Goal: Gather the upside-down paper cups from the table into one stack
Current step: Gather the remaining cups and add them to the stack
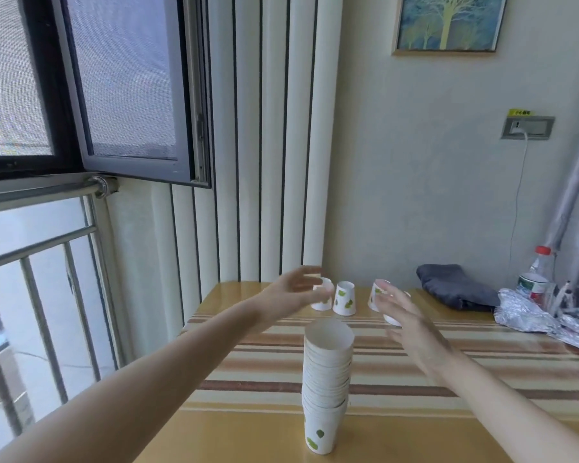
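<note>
reaching: both bare arms stretch fwd over the table (268,426) toward the far row of cups
left hand (293,292): fingers spread wide, curled round the leftmost upside-down cup (322,304) w/o a clear grip; blurred, can't tell if touching
right hand (403,315): fingers splayed open, palm down, in front of two cups; holds nothing
middle cup (344,298): upside-down, white w/ green leaf print, stands free betw. the two hands, just beside the leftmost cup
right cup (376,294): upside-down, partly hidden behind right fingertips
fourth cup (392,319): only its lower edge shows under the right hand
stack (326,385): tall column of nested upside-down paper cups, near edge of table, centre, well apart from the far row; leans a bit, green leaves on the bottom cup
table: yellow wood w/ striped cloth (398,362) across the middle
right end of table: dark folded cloth (455,287), crumpled foil (528,315), plastic bottle (537,275) w/ red cap
wall: framed tree picture (448,21), socket (527,128) w/ white cable
left: open window (127,85), metal railing (41,248)
</note>
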The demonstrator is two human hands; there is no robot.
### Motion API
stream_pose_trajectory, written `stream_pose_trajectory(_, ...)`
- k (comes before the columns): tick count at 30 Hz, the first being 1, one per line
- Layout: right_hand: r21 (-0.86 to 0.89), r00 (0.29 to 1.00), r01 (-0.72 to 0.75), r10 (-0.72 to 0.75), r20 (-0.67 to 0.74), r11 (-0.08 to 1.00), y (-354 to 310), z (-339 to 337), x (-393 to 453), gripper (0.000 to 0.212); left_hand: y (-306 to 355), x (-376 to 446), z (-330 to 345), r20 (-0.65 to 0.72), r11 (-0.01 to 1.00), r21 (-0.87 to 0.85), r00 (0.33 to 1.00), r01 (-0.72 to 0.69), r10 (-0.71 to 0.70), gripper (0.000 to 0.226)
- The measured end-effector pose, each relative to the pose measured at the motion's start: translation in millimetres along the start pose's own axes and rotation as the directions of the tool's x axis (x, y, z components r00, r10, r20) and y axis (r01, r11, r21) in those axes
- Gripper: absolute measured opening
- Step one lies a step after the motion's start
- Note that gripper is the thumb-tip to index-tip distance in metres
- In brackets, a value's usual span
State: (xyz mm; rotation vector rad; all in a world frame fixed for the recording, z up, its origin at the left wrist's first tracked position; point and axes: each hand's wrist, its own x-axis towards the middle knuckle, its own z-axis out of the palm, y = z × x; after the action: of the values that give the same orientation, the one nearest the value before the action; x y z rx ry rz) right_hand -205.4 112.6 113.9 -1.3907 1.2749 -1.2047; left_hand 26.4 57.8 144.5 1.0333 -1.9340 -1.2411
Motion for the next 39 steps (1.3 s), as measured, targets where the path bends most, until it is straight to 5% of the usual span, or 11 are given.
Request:
stream_pose_trajectory(5, -0.169, 0.949, -0.117, 0.060, -0.308, 0.979, 26, -42, 53, 0.049, -18, 64, -28, -0.135, 0.992, -0.101, 0.987, 0.076, -0.090, 0.047)
stream_pose_trajectory(8, -0.316, 0.904, -0.258, 0.113, -0.411, 0.913, 49, -70, 97, 0.054, -46, 114, -36, -0.194, 0.984, -0.018, 0.965, 0.178, -0.178, 0.037)
stream_pose_trajectory(16, -0.705, 0.920, -0.385, 0.182, -0.348, 0.596, 106, -125, 198, 0.089, -132, 226, -38, -0.191, 0.891, 0.321, 0.943, 0.321, -0.271, 0.071)
stream_pose_trajectory(20, -0.722, 0.930, -0.366, 0.217, -0.295, 0.586, 137, -138, 231, 0.101, -165, 255, -28, -0.154, 0.817, 0.504, 0.960, 0.280, -0.233, 0.099)
stream_pose_trajectory(26, -0.753, 0.945, -0.327, 0.169, -0.282, 0.571, 164, -140, 253, 0.073, -191, 298, -7, -0.112, 0.792, 0.574, 0.979, 0.206, -0.173, 0.111)
stream_pose_trajectory(33, -0.819, 0.921, -0.326, -0.035, -0.387, 0.471, 159, -128, 247, 0.042, -191, 325, 15, -0.093, 0.689, 0.712, 0.991, 0.135, -0.098, 0.085)
stream_pose_trajectory(36, -0.746, 0.889, -0.329, -0.076, -0.452, 0.579, 155, -123, 236, 0.048, -179, 306, 6, -0.210, 0.589, 0.782, 0.976, 0.205, -0.061, 0.058)
stream_pose_trajectory(39, -0.448, 0.845, -0.343, 0.063, -0.531, 0.826, 136, -120, 222, 0.046, -160, 276, -22, -0.355, 0.684, 0.657, 0.930, 0.318, -0.092, 0.052)
